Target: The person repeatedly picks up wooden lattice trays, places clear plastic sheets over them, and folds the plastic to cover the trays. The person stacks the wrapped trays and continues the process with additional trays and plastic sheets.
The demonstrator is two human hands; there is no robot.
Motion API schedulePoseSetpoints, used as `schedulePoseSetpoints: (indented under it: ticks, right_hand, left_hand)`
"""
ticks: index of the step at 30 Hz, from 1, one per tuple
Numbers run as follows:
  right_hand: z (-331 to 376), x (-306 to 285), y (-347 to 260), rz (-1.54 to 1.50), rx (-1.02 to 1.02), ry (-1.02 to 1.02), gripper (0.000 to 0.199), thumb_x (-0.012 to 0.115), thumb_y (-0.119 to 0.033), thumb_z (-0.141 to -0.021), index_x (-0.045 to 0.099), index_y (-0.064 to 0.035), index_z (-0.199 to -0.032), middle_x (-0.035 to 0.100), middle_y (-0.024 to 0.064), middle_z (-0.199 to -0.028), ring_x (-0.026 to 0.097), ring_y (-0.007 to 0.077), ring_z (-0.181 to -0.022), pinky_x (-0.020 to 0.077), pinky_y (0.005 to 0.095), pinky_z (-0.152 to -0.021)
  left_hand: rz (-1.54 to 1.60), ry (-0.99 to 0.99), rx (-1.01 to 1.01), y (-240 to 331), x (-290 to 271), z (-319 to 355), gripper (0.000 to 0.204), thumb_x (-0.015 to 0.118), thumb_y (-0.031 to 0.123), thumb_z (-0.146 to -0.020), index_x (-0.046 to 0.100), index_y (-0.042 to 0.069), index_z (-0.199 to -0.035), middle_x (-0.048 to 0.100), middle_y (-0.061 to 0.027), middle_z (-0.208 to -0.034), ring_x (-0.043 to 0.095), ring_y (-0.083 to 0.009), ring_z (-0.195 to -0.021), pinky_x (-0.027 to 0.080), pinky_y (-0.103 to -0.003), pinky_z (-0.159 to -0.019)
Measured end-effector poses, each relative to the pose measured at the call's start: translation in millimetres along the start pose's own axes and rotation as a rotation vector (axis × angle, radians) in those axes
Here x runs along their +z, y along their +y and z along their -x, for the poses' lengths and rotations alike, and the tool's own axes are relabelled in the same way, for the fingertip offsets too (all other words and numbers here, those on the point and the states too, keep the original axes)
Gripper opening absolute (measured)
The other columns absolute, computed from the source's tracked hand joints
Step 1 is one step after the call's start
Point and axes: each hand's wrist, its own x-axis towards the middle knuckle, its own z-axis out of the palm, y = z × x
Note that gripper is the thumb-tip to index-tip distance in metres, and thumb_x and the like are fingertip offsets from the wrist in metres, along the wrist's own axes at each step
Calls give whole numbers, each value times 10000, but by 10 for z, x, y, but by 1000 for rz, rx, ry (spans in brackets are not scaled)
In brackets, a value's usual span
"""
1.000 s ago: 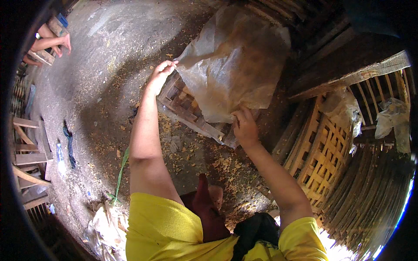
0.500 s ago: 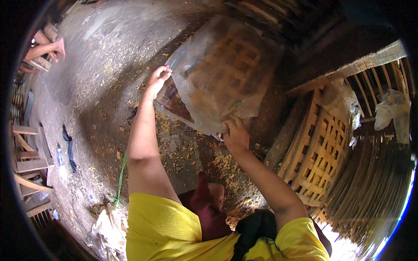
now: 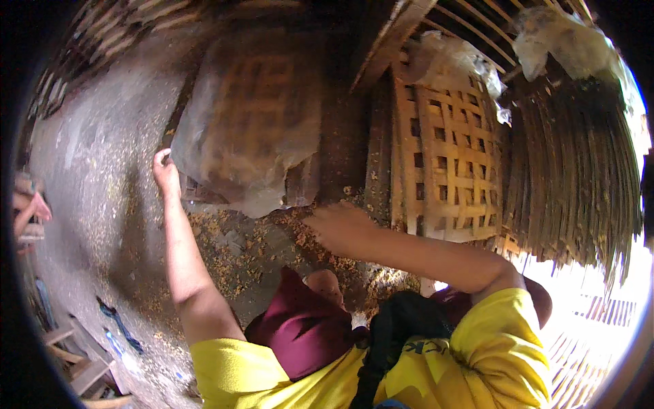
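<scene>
A grey concrete floor (image 3: 102, 157), strewn with wood shavings (image 3: 238, 238), takes up the left and middle of the view. On it, tilted up against dark wooden posts (image 3: 344, 129), stands a slatted wooden crate (image 3: 248, 116) wrapped in a cloudy plastic sheet; its lattice shows through the film. Just right of the posts a second, bare lattice crate (image 3: 446, 150) stands upright, with crumpled plastic (image 3: 449, 58) at its top. Further right hangs a curved bundle of thin bamboo strips (image 3: 579, 170).

The left hand (image 3: 165, 174) is raised at the wrapped crate's lower left corner, fingers curled round the edge and gripping it. The right hand (image 3: 337, 228) lies below the crate's lower right corner, fingers bent and pressed near the bottom edge by the shavings; whether it actually grips the crate or the sheet cannot be told.

At the far left edge of the floor another person's hand (image 3: 30, 208) shows near some wooden pieces.
</scene>
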Motion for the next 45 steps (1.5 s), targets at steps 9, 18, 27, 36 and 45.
schedulePoseSetpoints:
  ticks: [9, 18, 27, 36, 45]
  right_hand:
    - [1831, -149, 1132, -63, 555, 56, 420, 598, -200, -797, 514, -84, -1192, 550, 149, -1107, 516, 323, -1052, 420, 426, -903]
    - [1221, -90, 1346, 123, 694, 258, 619, 572, -235, -827, 291, -46, -1346, 490, 233, -1180, 509, 367, -1042, 397, 452, -905]
    - [943, -106, 1460, 244, 729, 219, 621, 533, -89, -793, 282, -12, -1356, 629, 171, -892, 612, 327, -814, 474, 457, -713]
    - [2006, -1380, 1422, 65, 1024, 614, 537, 499, -215, -857, 315, 8, -1309, 630, 192, -927, 626, 337, -817, 510, 385, -665]
    - [3501, -1825, 1333, -328, 916, 1116, 498, 546, -319, -850, 442, -22, -1237, 594, 74, -964, 524, 158, -908, 392, 292, -829]
  left_hand:
    - [26, -324, 386, 1001, 244, 310, 216, 484, -95, -794, 585, 34, -935, 595, -127, -1047, 537, -241, -1070, 380, -315, -948]
    - [-46, -951, 524, 2525, 612, 1221, 158, 572, 6, -795, 605, 40, -945, 600, -132, -1019, 528, -283, -1059, 409, -376, -909]
    - [-148, -1270, 417, 2652, 579, 1704, 191, 575, 72, -832, 599, 51, -1020, 597, -144, -1064, 552, -279, -1032, 425, -353, -876]
    - [-151, -1396, 510, 2393, 589, 1753, 218, 566, 111, -854, 564, 89, -1071, 582, -134, -1100, 548, -272, -1046, 429, -355, -874]
    - [-198, -1422, 432, 2620, 600, 1778, 222, 548, 108, -860, 575, 83, -1079, 588, -106, -1069, 541, -217, -1047, 423, -345, -881]
